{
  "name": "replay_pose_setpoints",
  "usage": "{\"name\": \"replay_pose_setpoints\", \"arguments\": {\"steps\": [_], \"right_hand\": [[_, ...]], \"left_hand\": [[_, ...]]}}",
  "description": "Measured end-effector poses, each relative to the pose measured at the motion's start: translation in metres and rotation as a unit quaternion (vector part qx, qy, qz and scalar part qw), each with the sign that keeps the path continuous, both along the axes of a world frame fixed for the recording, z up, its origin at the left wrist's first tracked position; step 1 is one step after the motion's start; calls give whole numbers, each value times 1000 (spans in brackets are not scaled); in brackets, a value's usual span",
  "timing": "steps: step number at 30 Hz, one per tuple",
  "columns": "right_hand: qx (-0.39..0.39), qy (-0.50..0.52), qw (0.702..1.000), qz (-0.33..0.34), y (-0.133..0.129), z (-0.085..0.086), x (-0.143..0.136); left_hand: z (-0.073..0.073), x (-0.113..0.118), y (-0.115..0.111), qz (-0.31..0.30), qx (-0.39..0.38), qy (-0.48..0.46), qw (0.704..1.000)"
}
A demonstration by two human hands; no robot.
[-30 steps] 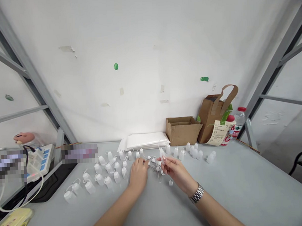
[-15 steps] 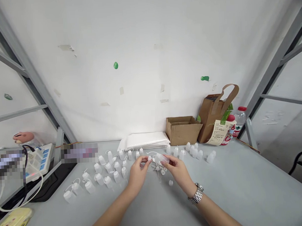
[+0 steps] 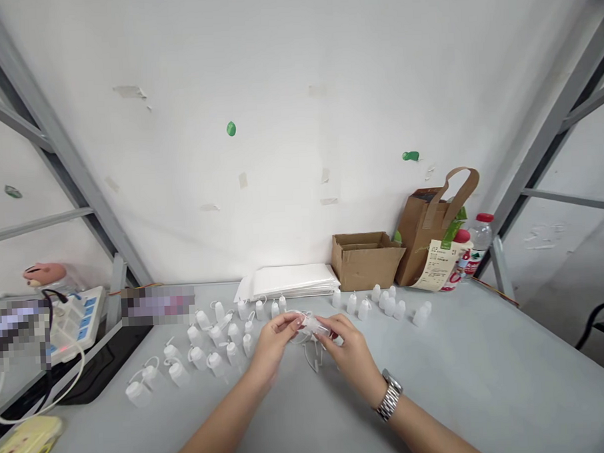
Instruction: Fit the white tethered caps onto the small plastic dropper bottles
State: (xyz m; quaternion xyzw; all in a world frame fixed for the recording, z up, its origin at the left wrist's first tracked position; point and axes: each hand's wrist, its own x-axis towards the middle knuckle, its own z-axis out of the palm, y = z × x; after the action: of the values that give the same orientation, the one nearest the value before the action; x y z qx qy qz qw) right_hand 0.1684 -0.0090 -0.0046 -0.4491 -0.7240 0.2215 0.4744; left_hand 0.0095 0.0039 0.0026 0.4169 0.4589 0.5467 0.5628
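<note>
My right hand is closed around a small translucent plastic bottle, which lies tilted with its neck toward the left. At that neck, my left hand pinches a white cap with a thin strap; whether the cap sits on the neck is hidden by the fingers. Below the hands, a small pile of loose white caps with straps lies partly covered. Several capped bottles stand in rows to the left. More small bottles stand to the right, toward the back.
Behind the hands lie stacked white envelopes and an open cardboard box. A brown paper bag and a red-capped drink bottle stand at the back right. At the left are a power strip and a black tablet.
My hands have come closer together, bringing the bottle's neck to the cap. The right hand has shifted left and now covers more of the loose caps.
</note>
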Motion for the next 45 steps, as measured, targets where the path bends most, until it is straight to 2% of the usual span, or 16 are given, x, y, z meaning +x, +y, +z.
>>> {"name": "replay_pose_setpoints", "arguments": {"steps": [4, 10, 13, 17, 22, 24, 28, 32, 38, 42, 43, 45], "right_hand": [[70, -36, 997, -1, -1, -9, -2], [150, -84, 985, -10, -4, -13, -6], [162, -89, 983, -17, -7, -12, -7], [108, -62, 992, -23, -9, -9, -7], [-78, 23, 997, -1, -7, 0, -5], [-98, 35, 995, 5, -6, 3, -4], [7, -14, 1000, -2, -6, 2, -2], [121, -74, 990, -3, -8, -1, -4], [195, -121, 973, -13, -10, -1, -5], [153, -70, 986, -7, -12, 1, -5], [116, -43, 992, -4, -12, 3, -5], [-9, 25, 999, 19, -10, 6, -4]], "left_hand": [[3, 0, -3, -17, -49, -76, 996], [-1, -1, -6, -10, -98, -122, 988], [-3, 0, -5, 0, -102, -131, 986], [-1, 1, -4, -1, -65, -113, 991], [3, 0, -3, -6, -32, -93, 995], [3, 0, -4, -19, -31, -107, 994], [2, 0, -5, -43, -43, -148, 987], [1, 0, -5, -38, -78, -167, 982], [5, 0, -6, -4, -85, -121, 989], [7, 1, -6, -9, -49, -87, 995], [7, 1, -6, -13, -38, -78, 996], [8, 0, -6, -18, -21, -58, 998]]}}
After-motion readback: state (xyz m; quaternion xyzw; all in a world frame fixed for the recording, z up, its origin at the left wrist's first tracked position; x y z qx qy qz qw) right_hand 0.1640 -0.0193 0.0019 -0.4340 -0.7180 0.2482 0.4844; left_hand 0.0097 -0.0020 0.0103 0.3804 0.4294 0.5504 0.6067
